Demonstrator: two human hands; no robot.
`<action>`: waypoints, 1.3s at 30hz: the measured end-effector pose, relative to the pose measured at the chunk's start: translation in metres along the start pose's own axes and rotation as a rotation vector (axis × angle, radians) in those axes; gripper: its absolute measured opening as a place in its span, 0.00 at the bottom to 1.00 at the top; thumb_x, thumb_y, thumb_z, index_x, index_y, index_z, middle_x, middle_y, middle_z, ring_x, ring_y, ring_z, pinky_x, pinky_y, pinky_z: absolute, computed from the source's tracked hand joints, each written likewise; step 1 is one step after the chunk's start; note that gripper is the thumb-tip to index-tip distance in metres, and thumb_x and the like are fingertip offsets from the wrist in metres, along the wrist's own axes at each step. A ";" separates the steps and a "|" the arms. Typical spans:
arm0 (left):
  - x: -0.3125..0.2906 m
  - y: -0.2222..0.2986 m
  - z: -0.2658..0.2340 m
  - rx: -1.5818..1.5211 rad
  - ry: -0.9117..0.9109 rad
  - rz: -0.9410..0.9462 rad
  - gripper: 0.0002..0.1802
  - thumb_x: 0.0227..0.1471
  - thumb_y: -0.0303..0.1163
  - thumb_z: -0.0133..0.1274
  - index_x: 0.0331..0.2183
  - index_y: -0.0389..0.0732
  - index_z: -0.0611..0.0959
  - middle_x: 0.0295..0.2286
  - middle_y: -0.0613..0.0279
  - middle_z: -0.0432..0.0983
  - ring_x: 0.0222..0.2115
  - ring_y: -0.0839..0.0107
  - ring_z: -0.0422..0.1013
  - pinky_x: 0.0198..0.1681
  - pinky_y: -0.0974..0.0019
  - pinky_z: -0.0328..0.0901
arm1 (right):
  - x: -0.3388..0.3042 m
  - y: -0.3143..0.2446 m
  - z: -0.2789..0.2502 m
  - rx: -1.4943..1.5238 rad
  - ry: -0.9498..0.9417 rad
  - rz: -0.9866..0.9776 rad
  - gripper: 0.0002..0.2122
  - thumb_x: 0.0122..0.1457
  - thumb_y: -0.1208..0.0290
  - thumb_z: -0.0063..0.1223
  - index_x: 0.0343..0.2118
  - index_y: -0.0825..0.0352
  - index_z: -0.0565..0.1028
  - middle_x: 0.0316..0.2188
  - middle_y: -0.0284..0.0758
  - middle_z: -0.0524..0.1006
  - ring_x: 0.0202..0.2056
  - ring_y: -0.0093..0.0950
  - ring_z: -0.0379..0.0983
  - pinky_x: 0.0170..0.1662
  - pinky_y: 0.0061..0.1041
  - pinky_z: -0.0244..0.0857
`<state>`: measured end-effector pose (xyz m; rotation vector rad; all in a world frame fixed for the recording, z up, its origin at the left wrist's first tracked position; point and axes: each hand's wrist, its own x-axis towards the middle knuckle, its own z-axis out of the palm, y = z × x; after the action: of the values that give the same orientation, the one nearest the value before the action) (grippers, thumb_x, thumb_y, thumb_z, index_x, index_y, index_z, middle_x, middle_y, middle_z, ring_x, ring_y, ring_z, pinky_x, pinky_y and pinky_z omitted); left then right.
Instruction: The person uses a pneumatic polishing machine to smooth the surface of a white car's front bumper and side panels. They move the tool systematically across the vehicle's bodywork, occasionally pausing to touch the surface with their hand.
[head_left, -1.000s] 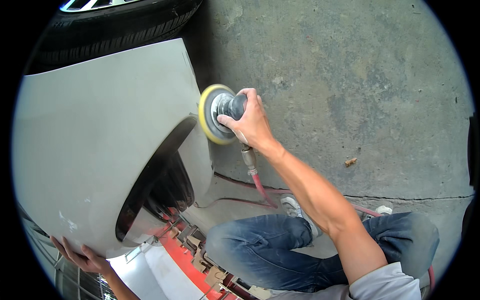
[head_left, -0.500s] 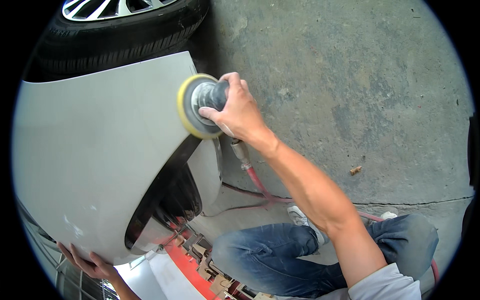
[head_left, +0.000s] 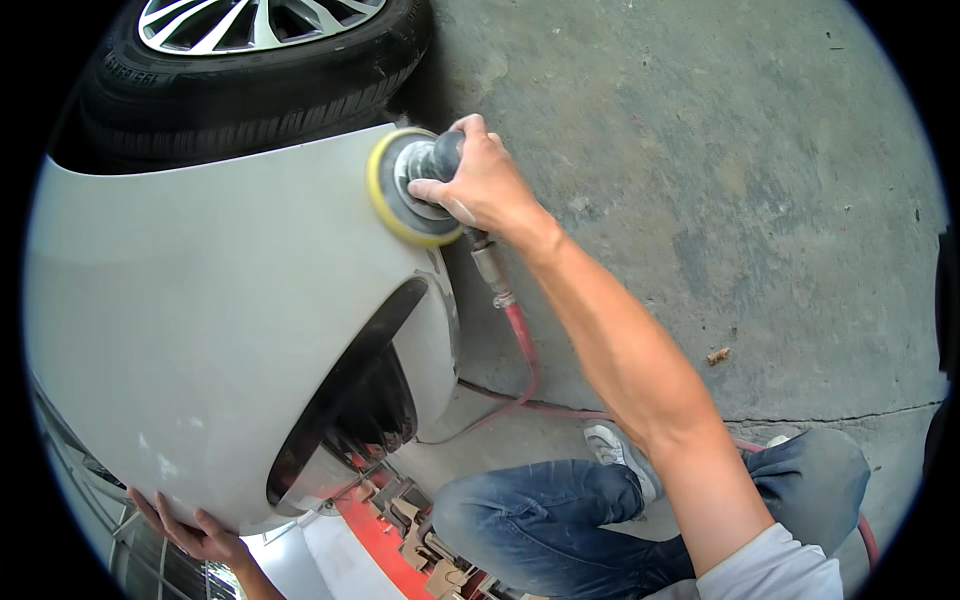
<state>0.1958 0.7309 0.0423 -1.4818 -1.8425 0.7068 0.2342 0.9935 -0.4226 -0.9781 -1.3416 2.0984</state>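
In my right hand (head_left: 488,188) is an air-powered orbital sander (head_left: 413,172) with a round pad edged in yellow; my fingers wrap round its dark grip. The pad stands on edge against the far right corner of a pale grey car bumper (head_left: 210,290), and its working face is hidden from me. A metal fitting joins the sander to a red air hose (head_left: 522,330) that hangs down to the floor. At the lower left my left hand (head_left: 205,538) rests with spread fingers on the bumper's lower edge. Below the sander, a dark curved opening (head_left: 350,395) breaks the bumper's surface.
A tyre on a silver spoked wheel (head_left: 265,85) fills the far left, just beyond the bumper's edge. Grey concrete floor (head_left: 700,180) spreads to the right. My bent knees in jeans (head_left: 545,520) are close by, beside a red surface with jumbled brown pieces (head_left: 425,545).
The sander has shifted slightly up and to the right along the bumper's corner, my right hand with it. My left hand stays at the lower edge; the whole view has moved a little.
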 end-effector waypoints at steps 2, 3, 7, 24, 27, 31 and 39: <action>0.000 0.001 -0.002 -0.003 -0.007 0.008 0.28 0.64 0.49 0.44 0.60 0.47 0.71 0.66 0.53 0.53 0.68 0.49 0.48 0.69 0.41 0.46 | -0.001 0.002 -0.001 -0.007 -0.006 0.017 0.39 0.44 0.58 0.73 0.55 0.69 0.63 0.50 0.54 0.70 0.51 0.52 0.72 0.57 0.41 0.67; -0.001 0.000 -0.002 -0.005 -0.013 0.011 0.27 0.64 0.49 0.44 0.60 0.47 0.71 0.66 0.52 0.53 0.68 0.49 0.48 0.69 0.41 0.46 | -0.002 -0.001 0.000 -0.008 -0.017 0.008 0.39 0.44 0.58 0.73 0.55 0.69 0.63 0.50 0.54 0.70 0.51 0.51 0.72 0.57 0.40 0.67; -0.005 -0.002 -0.004 -0.014 -0.022 -0.006 0.27 0.65 0.48 0.43 0.60 0.46 0.71 0.66 0.52 0.53 0.68 0.48 0.48 0.69 0.41 0.45 | 0.005 -0.019 0.006 0.017 -0.017 -0.023 0.40 0.42 0.57 0.74 0.55 0.70 0.63 0.50 0.54 0.71 0.51 0.51 0.73 0.56 0.40 0.67; -0.002 -0.003 0.002 -0.032 0.013 0.004 0.27 0.64 0.48 0.44 0.59 0.46 0.72 0.66 0.52 0.54 0.67 0.48 0.50 0.69 0.41 0.46 | 0.031 0.020 0.004 0.283 -0.062 0.004 0.42 0.44 0.58 0.75 0.55 0.78 0.62 0.47 0.49 0.74 0.49 0.35 0.73 0.54 0.30 0.68; -0.001 -0.001 0.007 -0.067 0.040 -0.002 0.27 0.64 0.48 0.45 0.59 0.46 0.72 0.66 0.52 0.54 0.67 0.47 0.50 0.69 0.41 0.46 | 0.039 0.024 0.005 0.360 -0.082 0.060 0.42 0.44 0.59 0.76 0.55 0.79 0.62 0.45 0.46 0.74 0.47 0.33 0.73 0.53 0.28 0.69; -0.004 -0.002 0.002 -0.035 0.005 -0.022 0.27 0.64 0.48 0.45 0.59 0.45 0.72 0.66 0.51 0.54 0.67 0.47 0.50 0.68 0.40 0.47 | -0.003 0.060 0.009 0.456 -0.153 0.193 0.39 0.45 0.60 0.75 0.54 0.78 0.64 0.44 0.44 0.74 0.47 0.30 0.72 0.53 0.29 0.68; -0.005 0.000 0.000 0.003 -0.015 0.004 0.29 0.65 0.51 0.44 0.60 0.46 0.71 0.66 0.53 0.54 0.67 0.49 0.50 0.68 0.40 0.47 | 0.007 0.059 0.012 0.477 -0.163 0.083 0.40 0.46 0.60 0.75 0.55 0.77 0.62 0.43 0.43 0.74 0.45 0.29 0.73 0.52 0.28 0.68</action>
<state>0.1961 0.7258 0.0417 -1.4830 -1.8498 0.7244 0.2199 0.9666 -0.4756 -0.6814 -0.8115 2.4444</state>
